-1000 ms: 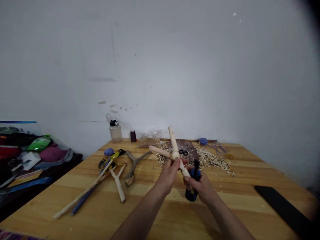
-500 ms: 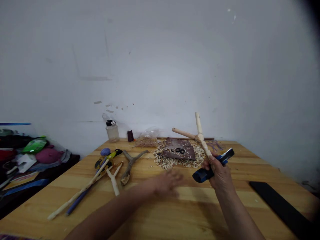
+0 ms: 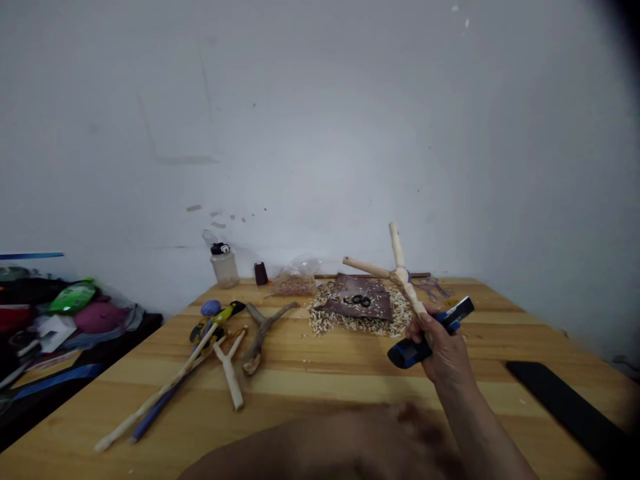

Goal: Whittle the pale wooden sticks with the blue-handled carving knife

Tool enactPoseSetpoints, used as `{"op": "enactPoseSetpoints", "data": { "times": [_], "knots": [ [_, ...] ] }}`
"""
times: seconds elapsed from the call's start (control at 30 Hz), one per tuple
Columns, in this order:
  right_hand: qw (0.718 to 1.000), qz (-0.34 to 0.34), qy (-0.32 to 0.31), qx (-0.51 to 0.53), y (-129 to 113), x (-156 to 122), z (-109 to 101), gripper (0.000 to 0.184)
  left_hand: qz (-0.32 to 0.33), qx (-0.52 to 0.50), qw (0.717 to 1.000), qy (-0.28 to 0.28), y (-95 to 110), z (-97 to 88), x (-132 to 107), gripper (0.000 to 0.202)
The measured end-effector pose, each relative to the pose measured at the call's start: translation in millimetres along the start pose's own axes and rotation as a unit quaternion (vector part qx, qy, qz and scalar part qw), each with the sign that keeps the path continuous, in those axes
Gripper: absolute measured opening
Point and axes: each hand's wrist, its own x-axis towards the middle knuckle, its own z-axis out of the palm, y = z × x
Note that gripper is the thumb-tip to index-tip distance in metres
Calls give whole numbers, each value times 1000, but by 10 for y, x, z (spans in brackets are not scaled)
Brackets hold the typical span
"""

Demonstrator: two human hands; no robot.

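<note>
My right hand (image 3: pixel 443 350) is raised above the wooden table (image 3: pixel 320 400), closed round the stem of a peeled, pale forked stick (image 3: pixel 397 267) and a blue-and-black utility knife (image 3: pixel 430 333). The fork's two prongs point up and to the left. My left arm (image 3: pixel 325 450) is a dark blur along the bottom edge; its hand and fingers do not show. A pile of wood shavings (image 3: pixel 360 317) lies beyond the right hand, with a brown pad (image 3: pixel 360 299) carrying black rings on top.
At the left of the table lie a dark forked branch (image 3: pixel 260 327), a small pale forked stick (image 3: pixel 230 370), long sticks (image 3: pixel 160 393) and a yellow-handled tool (image 3: pixel 225 313). A bottle (image 3: pixel 223 263) stands by the wall. A black strip (image 3: pixel 570 410) lies at right.
My left hand let go of the forked stick and drew back toward me, now a blur at the bottom. My right hand carried stick and knife up and to the right.
</note>
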Motion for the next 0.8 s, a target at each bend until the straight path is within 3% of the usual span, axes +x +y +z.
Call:
{"op": "enactPoseSetpoints", "data": {
  "times": [0.03, 0.1, 0.17, 0.2, 0.3, 0.37, 0.43, 0.5, 0.57, 0.63, 0.7, 0.8],
  "knots": [
    [1000, -2, 3, -6, 6, 5, -12, 33, 10, 49, 998, 27, -161, -144, 42, 61],
    [1000, -6, 16, -11, 3, 25, -46, 33, -55, 127, 987, 78, -486, -505, -6, 54],
    [1000, -6, 24, -7, -15, 49, -81, 32, -113, 149, 977, 105, -678, -781, -250, 54],
    [1000, -6, 25, -3, -26, 57, -94, 31, -151, 152, 967, 138, -699, -835, -434, 52],
    [1000, -12, 24, 10, -48, 56, -96, 31, -344, 172, 891, 241, -523, -644, -1085, 66],
    [1000, -10, 21, 8, -35, 31, -66, 31, -474, 156, 839, 217, -353, -365, -1446, 90],
    [1000, 1, 10, 1, 8, -10, -22, 33, -549, 131, 809, 164, -281, -136, -1615, 99],
    [1000, 13, -9, -13, 78, -58, 20, 33, -546, 126, 812, 165, -345, -57, -1547, 96],
    [999, 21, -35, -31, 162, -98, 42, 32, -502, 108, 840, 178, -482, -139, -1285, 90],
    [996, 36, -50, -58, 242, -118, 43, 31, -463, 139, 839, 251, -576, -309, -937, 84],
    [995, 48, -55, -68, 302, -127, 36, 32, -371, 147, 860, 319, -556, -473, -612, 69],
    [995, 48, -45, -81, 370, -173, 55, 33, -271, -14, 847, 456, -350, -633, -279, 63]
  ]
}}
